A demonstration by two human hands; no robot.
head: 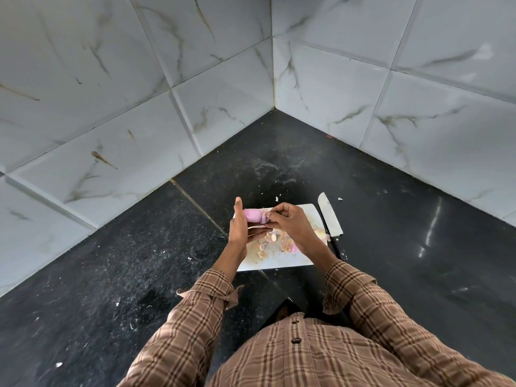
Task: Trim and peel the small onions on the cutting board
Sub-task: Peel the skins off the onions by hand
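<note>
A small pink onion [252, 215] is held above the white cutting board [282, 261]. My left hand [239, 227] grips the onion from the left, thumb upright. My right hand [289, 223] pinches a strip of papery skin at the onion's right end. Onion skins and trimmed bits [275, 241] lie scattered over the middle of the board under my hands. Another peeled pink onion [291, 248] shows partly below my right wrist.
A knife [331, 217] lies on the black counter just right of the board, blade pointing away from me. Tiled walls meet in a corner behind the board. Small scraps dot the dark counter around the board.
</note>
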